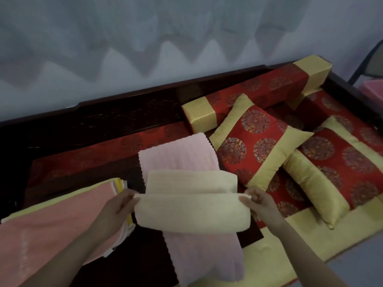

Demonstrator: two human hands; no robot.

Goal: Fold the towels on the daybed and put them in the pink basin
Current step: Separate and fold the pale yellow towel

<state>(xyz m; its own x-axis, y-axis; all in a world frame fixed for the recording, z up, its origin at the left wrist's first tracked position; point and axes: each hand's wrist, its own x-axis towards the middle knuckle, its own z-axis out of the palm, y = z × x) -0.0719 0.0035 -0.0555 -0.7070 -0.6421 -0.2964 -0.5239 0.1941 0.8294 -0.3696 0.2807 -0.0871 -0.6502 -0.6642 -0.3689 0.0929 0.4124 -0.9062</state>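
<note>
- Cream towel (191, 212): I held it folded, left hand (120, 206) and right hand (258, 200) each pinched shut on an end.
- Pink towel (186, 160): lay flat beneath.

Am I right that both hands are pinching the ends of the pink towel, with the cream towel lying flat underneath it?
Reversed. The head view shows the left hand and right hand pinching the ends of the cream towel; the pink towel lies flat underneath.

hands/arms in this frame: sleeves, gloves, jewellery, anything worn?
Both forearms are bare to the frame edge: no sleeves in view. The left hand and right hand have no gloves, and no rings, watch or bracelets are visible. The image is soft, so fine details can't be ruled out.
</note>
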